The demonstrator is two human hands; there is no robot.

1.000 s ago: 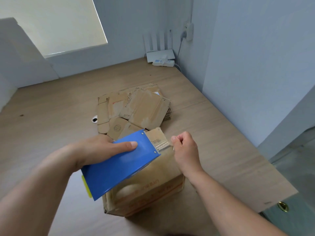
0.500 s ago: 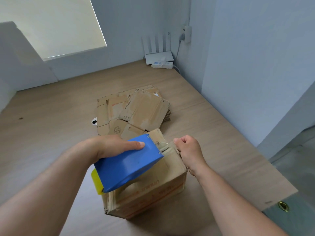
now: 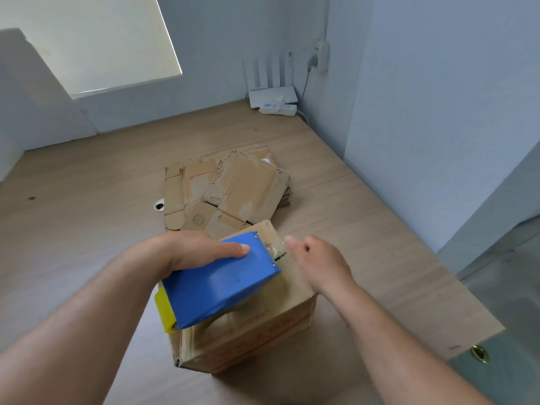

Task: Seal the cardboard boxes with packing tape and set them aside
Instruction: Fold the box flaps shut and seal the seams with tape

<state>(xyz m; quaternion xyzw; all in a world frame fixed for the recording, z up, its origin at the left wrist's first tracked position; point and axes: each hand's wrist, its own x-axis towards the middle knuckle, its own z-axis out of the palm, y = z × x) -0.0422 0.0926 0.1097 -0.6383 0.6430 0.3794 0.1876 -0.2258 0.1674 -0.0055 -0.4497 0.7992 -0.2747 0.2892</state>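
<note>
A brown cardboard box with orange print stands on the wooden floor right below me. My left hand grips a blue tape dispenser with a yellow tab, pressed down on the box's top. A short strip of clear tape runs from the dispenser's front over the far end of the box top. My right hand lies on the box's right top edge beside the dispenser's front, fingers loosely curled, holding nothing that I can see.
A heap of flattened cardboard boxes lies on the floor just beyond the box. A white router and power strip sit in the far corner under a wall socket. The wall runs close along the right; a floor edge drops off at lower right.
The dispenser has come down from tilted above the box onto its top. My right hand has let go of the pinched tape end and now rests on the box.
</note>
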